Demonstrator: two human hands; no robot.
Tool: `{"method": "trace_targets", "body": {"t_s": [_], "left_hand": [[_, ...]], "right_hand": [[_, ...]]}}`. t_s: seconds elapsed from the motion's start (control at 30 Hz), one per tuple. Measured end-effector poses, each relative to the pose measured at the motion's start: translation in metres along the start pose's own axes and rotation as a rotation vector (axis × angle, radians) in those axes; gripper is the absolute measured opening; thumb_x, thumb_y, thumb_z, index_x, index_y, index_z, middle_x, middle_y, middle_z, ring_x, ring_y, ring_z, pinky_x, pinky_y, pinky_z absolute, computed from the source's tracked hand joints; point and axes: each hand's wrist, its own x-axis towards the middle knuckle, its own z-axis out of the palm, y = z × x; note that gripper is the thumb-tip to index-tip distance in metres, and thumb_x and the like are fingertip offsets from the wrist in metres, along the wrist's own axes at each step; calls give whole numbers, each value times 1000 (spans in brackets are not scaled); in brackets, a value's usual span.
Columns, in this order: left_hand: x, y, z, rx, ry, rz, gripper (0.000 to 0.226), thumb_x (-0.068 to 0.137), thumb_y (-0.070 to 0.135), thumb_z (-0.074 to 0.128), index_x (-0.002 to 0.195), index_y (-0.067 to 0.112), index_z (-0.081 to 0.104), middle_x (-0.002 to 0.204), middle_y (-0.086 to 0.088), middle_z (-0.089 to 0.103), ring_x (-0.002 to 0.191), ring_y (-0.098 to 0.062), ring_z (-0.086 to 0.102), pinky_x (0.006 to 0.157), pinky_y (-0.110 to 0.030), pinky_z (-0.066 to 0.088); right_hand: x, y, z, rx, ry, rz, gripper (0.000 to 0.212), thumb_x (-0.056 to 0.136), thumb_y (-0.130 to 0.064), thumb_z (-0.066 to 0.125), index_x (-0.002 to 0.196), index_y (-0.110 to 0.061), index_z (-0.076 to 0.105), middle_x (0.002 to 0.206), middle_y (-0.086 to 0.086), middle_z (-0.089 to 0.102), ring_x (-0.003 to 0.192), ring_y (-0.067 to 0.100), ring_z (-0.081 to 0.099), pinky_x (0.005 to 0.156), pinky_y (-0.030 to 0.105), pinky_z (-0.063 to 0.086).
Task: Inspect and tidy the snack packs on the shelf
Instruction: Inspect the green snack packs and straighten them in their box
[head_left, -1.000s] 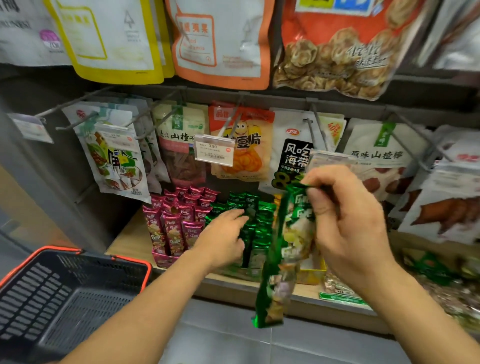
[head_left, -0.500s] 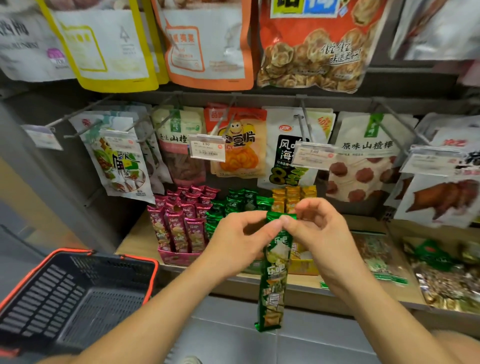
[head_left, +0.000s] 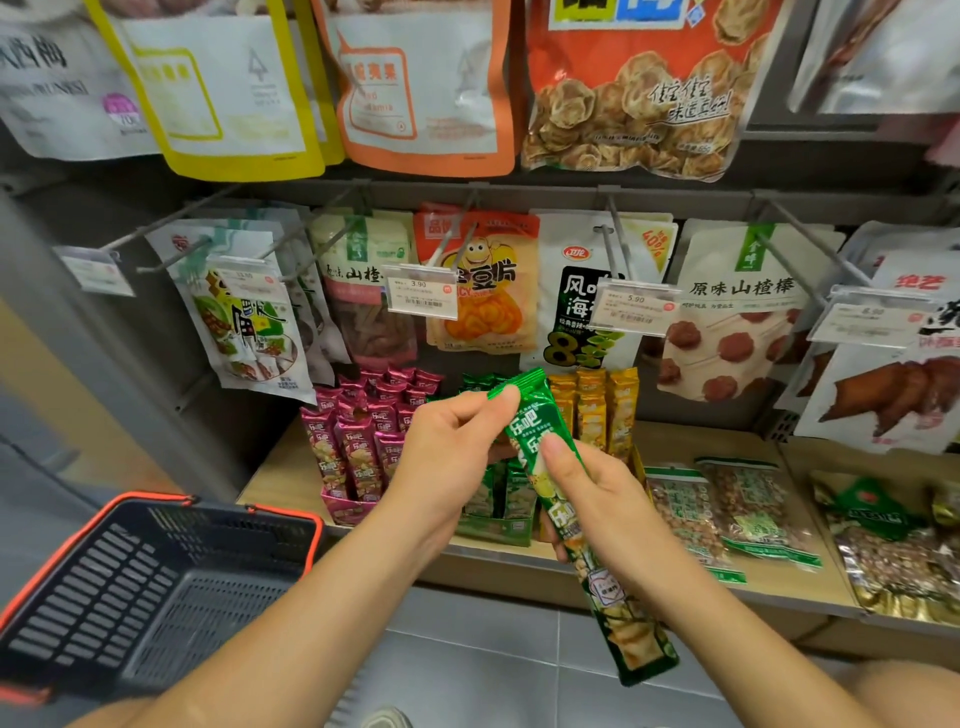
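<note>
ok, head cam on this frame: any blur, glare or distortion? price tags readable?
Head view: heavy wide-angle bowing, the shelf rail curves, corners smear. Head view centre: sharp, print legible on the green snack pack held in the left hand and right hand. Head view tags: 3.90 price tag and 5.90 price tag read, far-right price tag smeared and faint. Flat light, no hard shadows.

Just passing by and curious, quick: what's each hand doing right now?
Left hand: closed, pinching the top of the green snack pack.
Right hand: closed, gripping the same pack around its middle.
</note>
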Motion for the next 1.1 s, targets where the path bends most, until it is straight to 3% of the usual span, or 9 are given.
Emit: {"method": "trace_targets", "body": {"t_s": [0.1, 0.17, 0.27, 0.33, 0.5, 0.67, 0.87, 1.0, 1.1], "left_hand": [[4, 0, -8, 137, 7, 70, 28, 94, 29, 62, 78, 11, 77, 84, -11, 74, 78, -15, 67, 74, -36, 58], [6, 4, -14, 267, 3, 140, 26, 93, 17, 64, 72, 27, 77, 72, 8, 74, 67, -3, 66, 62, -22, 55], [12, 6, -25, 494, -75, 93, 27, 92, 18, 65, 77, 39, 72, 72, 18, 71, 69, -4, 65, 65, -22, 54], [10, 7, -29, 447, -206, -38, 11, 92, 30, 62, 91, 34, 72, 76, 11, 71, 70, -12, 68, 64, -25, 56], [5, 8, -28, 321, -277, -39, 39, 72, 55, 66, 104, 34, 74, 94, 3, 76, 87, -13, 71, 72, -25, 59], [9, 5, -27, 267, -110, -38, 19, 92, 19, 64, 85, 25, 80, 87, 3, 77, 85, -11, 72, 68, -19, 55], [21, 9, -45, 191, 133, -40, 24, 93, 20, 63, 76, 20, 81, 84, -4, 77, 83, -16, 72, 68, -22, 56], [27, 7, -59, 67, 320, -83, 25, 92, 24, 63, 74, 21, 80, 79, -2, 76, 79, -10, 70, 70, -25, 57], [27, 1, -57, 3, 256, -119, 16, 89, 27, 68, 82, 18, 78, 81, -2, 74, 83, -13, 68, 72, -26, 55]], "right_hand": [[0, 1, 4, -63, 31, -4, 54, 88, -73, 35, 89, -26, 62, 74, -2, 63, 68, 14, 58, 71, 46, 49], [-3, 3, 7, -201, 70, -11, 49, 86, -75, 31, 87, -30, 52, 69, -10, 62, 62, 5, 55, 60, 34, 45], [-9, 6, 7, -508, 86, -27, 32, 90, -69, 27, 100, -39, 32, 60, -4, 58, 52, 8, 56, 48, 29, 41], [-11, 6, 7, -584, 96, -35, 29, 96, -59, 33, 114, -36, 32, 70, -7, 59, 57, 8, 57, 50, 31, 45], [-15, 1, 7, -676, 130, -56, 37, 98, -51, 36, 129, -31, 27, 87, -8, 60, 68, 14, 60, 59, 37, 51], [-13, 2, 11, -827, 146, -156, 44, 96, -57, 36, 131, -33, 25, 94, -10, 59, 74, 14, 61, 57, 33, 50], [-12, 10, 11, -300, -179, -15, 54, 91, -54, 54, 134, -57, 20, 95, -19, 62, 69, 1, 63, 59, 17, 47], [-13, 7, 12, 55, -249, 106, 36, 85, -61, 45, 116, -45, 50, 71, -1, 60, 54, 14, 58, 50, 25, 48], [-14, 5, 16, 105, -193, 109, 20, 95, -49, 42, 108, -40, 55, 65, -5, 56, 51, 8, 52, 45, 25, 43]]}}
